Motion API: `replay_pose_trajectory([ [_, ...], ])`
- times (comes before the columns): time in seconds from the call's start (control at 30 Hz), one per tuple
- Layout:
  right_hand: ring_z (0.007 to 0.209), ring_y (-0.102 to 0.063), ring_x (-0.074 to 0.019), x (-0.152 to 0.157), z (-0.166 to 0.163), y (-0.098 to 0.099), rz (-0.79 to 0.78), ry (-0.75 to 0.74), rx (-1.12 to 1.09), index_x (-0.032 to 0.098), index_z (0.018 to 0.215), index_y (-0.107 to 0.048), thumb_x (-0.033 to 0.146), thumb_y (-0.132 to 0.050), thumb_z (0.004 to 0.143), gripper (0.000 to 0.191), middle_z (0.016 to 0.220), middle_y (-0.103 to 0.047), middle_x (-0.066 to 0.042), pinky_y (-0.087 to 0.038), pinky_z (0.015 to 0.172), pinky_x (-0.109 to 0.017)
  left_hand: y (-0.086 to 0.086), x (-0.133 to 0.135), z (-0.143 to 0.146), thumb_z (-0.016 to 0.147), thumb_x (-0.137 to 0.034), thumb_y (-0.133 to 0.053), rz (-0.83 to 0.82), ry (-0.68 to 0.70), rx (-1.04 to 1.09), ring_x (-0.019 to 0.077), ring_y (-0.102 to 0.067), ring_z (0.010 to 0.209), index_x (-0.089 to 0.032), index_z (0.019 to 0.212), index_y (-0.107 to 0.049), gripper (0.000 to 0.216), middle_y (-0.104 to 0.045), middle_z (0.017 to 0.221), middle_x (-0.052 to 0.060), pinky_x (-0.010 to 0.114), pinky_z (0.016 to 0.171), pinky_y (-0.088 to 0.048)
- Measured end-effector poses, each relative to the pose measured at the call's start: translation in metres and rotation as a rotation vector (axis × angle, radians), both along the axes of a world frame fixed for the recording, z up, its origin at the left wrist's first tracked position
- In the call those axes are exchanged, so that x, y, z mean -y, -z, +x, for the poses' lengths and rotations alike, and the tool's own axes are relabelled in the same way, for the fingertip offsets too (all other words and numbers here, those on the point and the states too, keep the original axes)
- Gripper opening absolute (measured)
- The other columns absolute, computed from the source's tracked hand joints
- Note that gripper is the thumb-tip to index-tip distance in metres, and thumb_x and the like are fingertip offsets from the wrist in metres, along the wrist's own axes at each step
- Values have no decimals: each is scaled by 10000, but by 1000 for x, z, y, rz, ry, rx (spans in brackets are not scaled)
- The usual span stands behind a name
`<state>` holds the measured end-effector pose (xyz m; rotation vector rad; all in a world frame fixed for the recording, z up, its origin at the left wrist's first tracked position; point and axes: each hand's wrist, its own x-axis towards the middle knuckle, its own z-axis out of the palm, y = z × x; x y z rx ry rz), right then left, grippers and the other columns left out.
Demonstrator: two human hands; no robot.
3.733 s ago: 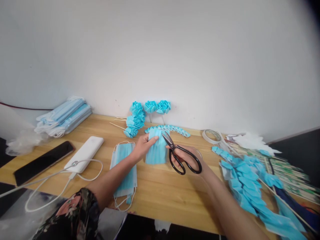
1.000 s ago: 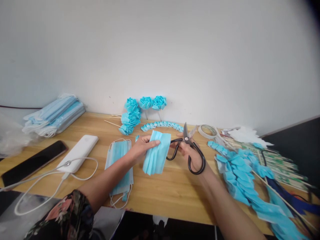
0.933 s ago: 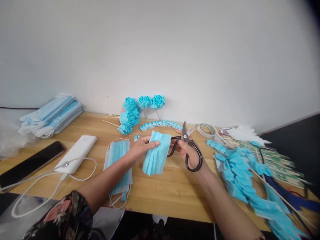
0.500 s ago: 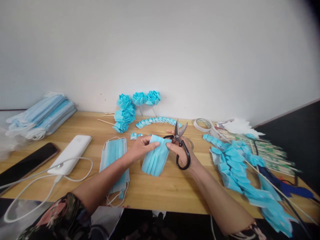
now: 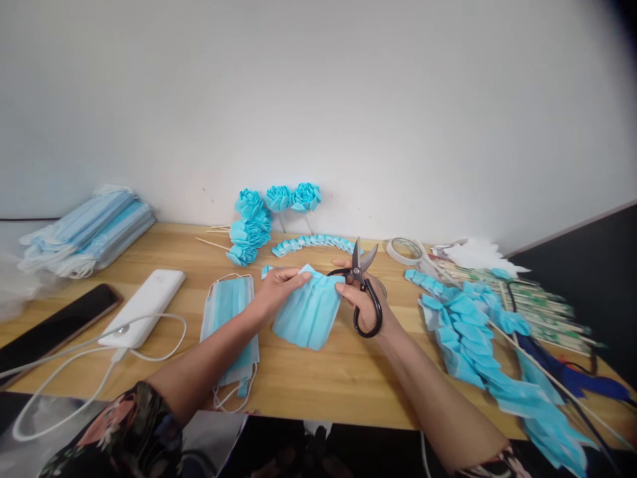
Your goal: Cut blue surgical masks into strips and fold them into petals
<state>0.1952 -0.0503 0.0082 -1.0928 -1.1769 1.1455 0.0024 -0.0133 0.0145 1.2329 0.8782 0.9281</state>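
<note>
My left hand pinches the upper left edge of a blue pleated mask piece held just above the wooden table. My right hand grips black scissors, blades slightly apart and pointing up, while its fingers also pinch the piece's right edge. The piece is stretched wider between both hands. A whole blue face mask lies under my left forearm.
Blue fabric roses and a row of folded petals sit near the wall. A stack of masks, a phone and a white power bank with cable lie left. A tape roll, cut blue pieces and sticks lie right.
The mask piece was lifted off the table. The scissors swung from pointing at it to pointing up, and both hands now pull the pleats apart.
</note>
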Motion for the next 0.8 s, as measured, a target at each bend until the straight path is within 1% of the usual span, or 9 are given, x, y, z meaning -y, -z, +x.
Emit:
replay_pose_trajectory([
  [0.2, 707, -534, -147, -1, 0, 3, -5, -15, -59, 216, 1157, -632, 313, -719, 739, 438, 823, -600, 7, -429, 662, -274, 1, -2, -1, 753, -513, -686, 34, 5, -28, 109, -418, 602, -129, 654, -636, 400, -494, 596, -15, 238, 598, -331],
  [0.33, 686, -526, -144, -2, 0, 3, -11, -14, -45, 207, 1138, -639, 311, -711, 741, 417, 807, -598, 9, -422, 645, -272, 1, -2, -1, 777, -547, -650, 59, 11, -45, 91, -353, 573, -136, 607, -550, 456, -408, 569, -31, 232, 562, -279],
  [0.43, 691, -535, -148, -1, -1, 3, -17, -26, -50, 208, 1134, -639, 312, -711, 739, 415, 814, -609, 7, -426, 644, -274, 0, -2, -1, 791, -574, -624, 77, 22, -66, 89, -343, 574, -142, 614, -523, 477, -392, 574, -36, 226, 553, -265],
  [0.5, 713, -548, -152, -2, -1, 5, -16, -36, -67, 214, 1138, -638, 317, -715, 745, 414, 834, -618, 5, -435, 664, -277, 0, -2, -1, 792, -587, -618, 81, 32, -73, 92, -363, 583, -141, 643, -549, 475, -423, 588, -34, 223, 558, -283],
  [0.6, 740, -563, -156, -3, 0, 10, -14, -42, -83, 220, 1153, -633, 334, -725, 753, 425, 855, -624, 2, -446, 692, -283, 1, -5, 0, 754, -586, -663, 69, 84, -68, 116, -461, 636, -133, 749, -641, 453, -552, 668, -8, 233, 613, -363],
  [0.67, 733, -563, -155, -3, 0, 12, -8, -41, -80, 222, 1162, -627, 348, -723, 759, 433, 848, -620, 3, -450, 688, -283, 3, -6, 0, 709, -556, -723, 64, 156, -60, 155, -546, 730, -130, 820, -692, 442, -641, 771, 25, 263, 700, -424],
  [0.73, 714, -557, -151, -2, 0, 11, -1, -41, -56, 221, 1167, -621, 363, -714, 767, 434, 833, -610, 5, -452, 672, -279, 5, -7, 1, 666, -511, -778, 50, 219, -52, 186, -593, 805, -130, 839, -720, 423, -688, 842, 50, 293, 766, -453],
  [0.8, 695, -552, -146, -1, 0, 7, 13, -50, 2, 223, 1181, -604, 388, -696, 786, 438, 819, -597, 6, -457, 663, -278, 7, -7, 1, 637, -467, -814, 5, 237, -30, 193, -617, 806, -128, 841, -734, 403, -710, 855, 60, 306, 778, -469],
])
